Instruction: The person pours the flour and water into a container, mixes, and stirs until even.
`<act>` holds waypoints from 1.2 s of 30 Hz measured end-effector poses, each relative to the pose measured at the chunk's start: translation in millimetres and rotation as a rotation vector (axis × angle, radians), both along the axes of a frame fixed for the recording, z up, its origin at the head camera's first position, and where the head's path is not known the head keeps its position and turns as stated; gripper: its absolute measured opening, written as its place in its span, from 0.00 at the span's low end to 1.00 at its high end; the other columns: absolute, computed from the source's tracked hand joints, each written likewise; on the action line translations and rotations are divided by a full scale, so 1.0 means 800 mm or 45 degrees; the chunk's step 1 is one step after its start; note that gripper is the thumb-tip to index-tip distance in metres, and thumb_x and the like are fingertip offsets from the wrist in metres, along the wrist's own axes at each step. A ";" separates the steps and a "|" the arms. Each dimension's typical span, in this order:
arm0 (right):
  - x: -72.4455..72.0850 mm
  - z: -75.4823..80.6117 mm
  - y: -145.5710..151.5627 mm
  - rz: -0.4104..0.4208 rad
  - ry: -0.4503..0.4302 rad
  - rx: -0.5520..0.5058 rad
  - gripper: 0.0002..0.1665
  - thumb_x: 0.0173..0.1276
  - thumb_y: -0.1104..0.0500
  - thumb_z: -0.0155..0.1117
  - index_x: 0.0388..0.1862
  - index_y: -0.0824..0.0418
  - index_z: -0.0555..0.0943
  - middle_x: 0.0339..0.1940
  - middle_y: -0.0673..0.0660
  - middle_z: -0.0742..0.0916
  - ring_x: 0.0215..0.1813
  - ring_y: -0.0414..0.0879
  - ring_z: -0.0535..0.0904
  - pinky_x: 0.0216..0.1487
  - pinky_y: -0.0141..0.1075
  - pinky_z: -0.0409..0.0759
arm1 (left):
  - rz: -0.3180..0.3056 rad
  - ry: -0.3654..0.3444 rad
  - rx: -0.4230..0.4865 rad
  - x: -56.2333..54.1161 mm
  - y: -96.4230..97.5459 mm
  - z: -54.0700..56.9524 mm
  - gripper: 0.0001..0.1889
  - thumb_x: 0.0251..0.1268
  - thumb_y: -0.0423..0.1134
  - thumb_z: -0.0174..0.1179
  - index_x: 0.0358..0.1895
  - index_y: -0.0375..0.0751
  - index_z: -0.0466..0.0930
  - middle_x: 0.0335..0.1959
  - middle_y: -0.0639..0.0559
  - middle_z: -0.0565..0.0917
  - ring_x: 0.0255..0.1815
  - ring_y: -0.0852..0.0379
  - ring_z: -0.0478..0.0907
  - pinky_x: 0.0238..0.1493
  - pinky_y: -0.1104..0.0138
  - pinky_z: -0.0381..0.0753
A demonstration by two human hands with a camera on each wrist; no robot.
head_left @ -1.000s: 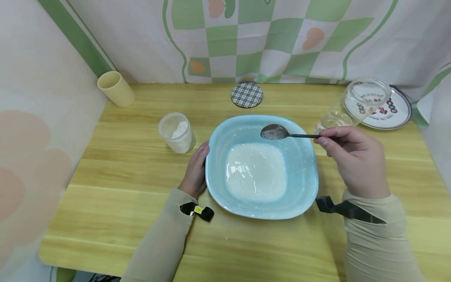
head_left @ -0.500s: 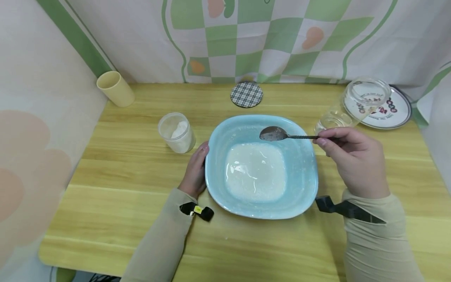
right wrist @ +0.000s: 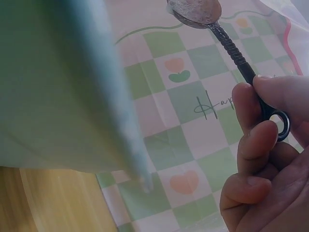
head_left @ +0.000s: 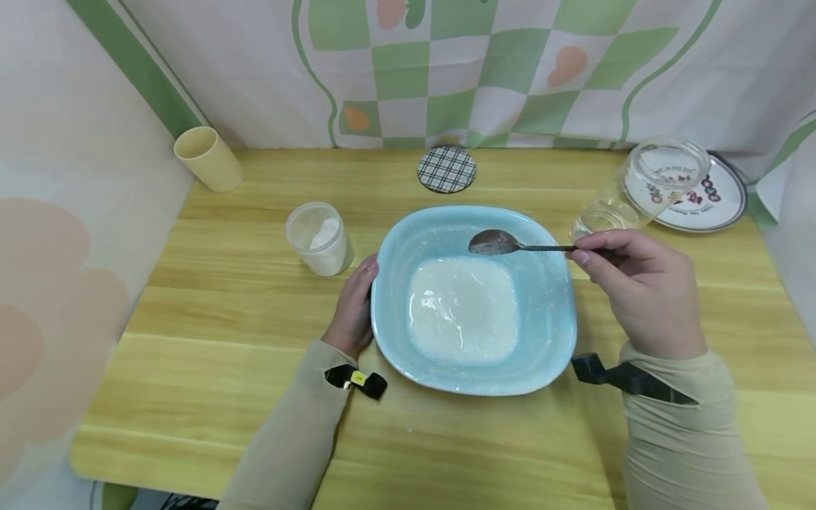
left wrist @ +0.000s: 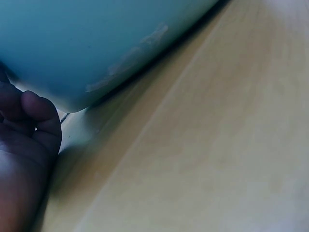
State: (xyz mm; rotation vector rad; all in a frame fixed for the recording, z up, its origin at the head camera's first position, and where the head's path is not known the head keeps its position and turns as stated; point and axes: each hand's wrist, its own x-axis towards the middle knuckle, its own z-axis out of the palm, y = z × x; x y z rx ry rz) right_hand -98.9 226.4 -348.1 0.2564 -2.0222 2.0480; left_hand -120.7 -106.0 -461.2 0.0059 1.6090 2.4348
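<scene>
In the head view, a light-blue basin [head_left: 548, 312] stands on the table with milky white liquid [head_left: 464, 308] in it. My left hand [head_left: 350, 312] holds the basin's left side near the rim, and its fingers are mostly hidden there. Curled fingers [left wrist: 41, 111] show against the basin's outer wall in the left wrist view. My right hand [head_left: 650, 290] pinches the handle of a dark metal spoon [head_left: 494, 242] between thumb and fingers. The spoon's bowl hovers above the far part of the basin, wet with a whitish film. The right wrist view shows the ring-ended handle within my grip.
Left of the basin stands a clear plastic cup [head_left: 320, 241] with white powder. A yellow cup [head_left: 209, 159] is at the far left corner, and a checked coaster [head_left: 446, 170] lies at the back. Behind my right hand are a glass jar [head_left: 637, 188] and a patterned plate [head_left: 723, 205].
The spoon has shifted very slightly left above the basin. Both hands and the other objects stay nearly where they were.
</scene>
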 end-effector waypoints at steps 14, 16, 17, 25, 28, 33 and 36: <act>0.001 -0.001 0.000 0.002 0.008 -0.014 0.09 0.59 0.82 0.64 0.40 0.81 0.82 0.38 0.56 0.90 0.40 0.44 0.83 0.39 0.24 0.82 | -0.003 -0.011 -0.001 0.000 0.000 0.001 0.28 0.79 0.54 0.44 0.69 0.36 0.69 0.53 0.48 0.78 0.49 0.56 0.77 0.49 0.66 0.81; 0.001 0.000 0.000 0.004 0.007 -0.014 0.09 0.59 0.82 0.65 0.40 0.81 0.82 0.39 0.56 0.90 0.40 0.44 0.84 0.40 0.24 0.82 | -0.003 -0.011 -0.001 -0.001 0.000 0.001 0.28 0.79 0.54 0.44 0.69 0.36 0.70 0.53 0.48 0.78 0.49 0.56 0.77 0.49 0.66 0.81; 0.001 0.000 0.000 0.005 0.007 -0.015 0.09 0.59 0.82 0.65 0.40 0.81 0.82 0.39 0.56 0.90 0.41 0.44 0.84 0.40 0.24 0.83 | -0.001 -0.010 -0.003 -0.001 0.000 0.001 0.28 0.79 0.54 0.44 0.69 0.36 0.70 0.53 0.48 0.78 0.49 0.56 0.77 0.49 0.66 0.81; -0.002 0.000 0.000 -0.008 0.003 0.016 0.10 0.60 0.82 0.65 0.41 0.82 0.81 0.40 0.56 0.90 0.42 0.44 0.84 0.41 0.24 0.82 | 0.000 0.018 -0.009 -0.002 0.002 0.003 0.28 0.79 0.53 0.43 0.68 0.34 0.70 0.53 0.48 0.78 0.49 0.57 0.77 0.49 0.66 0.81; -0.001 -0.001 0.001 -0.008 0.005 0.017 0.10 0.59 0.82 0.65 0.41 0.82 0.81 0.39 0.56 0.90 0.41 0.44 0.84 0.41 0.24 0.82 | -0.002 0.020 -0.020 -0.001 0.002 0.003 0.28 0.79 0.53 0.43 0.68 0.35 0.70 0.54 0.47 0.78 0.50 0.56 0.77 0.50 0.66 0.81; 0.000 -0.001 0.001 0.001 0.004 -0.001 0.10 0.60 0.82 0.65 0.41 0.81 0.82 0.40 0.57 0.90 0.41 0.44 0.84 0.41 0.24 0.82 | -0.003 0.012 -0.029 -0.001 0.001 0.004 0.28 0.79 0.53 0.43 0.68 0.36 0.70 0.54 0.47 0.78 0.50 0.56 0.77 0.49 0.66 0.81; 0.000 -0.001 0.001 0.008 0.005 -0.011 0.10 0.60 0.82 0.65 0.41 0.81 0.81 0.40 0.57 0.90 0.41 0.44 0.84 0.41 0.24 0.82 | -0.003 0.006 -0.024 -0.001 0.001 0.003 0.28 0.79 0.53 0.43 0.68 0.36 0.70 0.53 0.47 0.78 0.49 0.56 0.77 0.49 0.66 0.81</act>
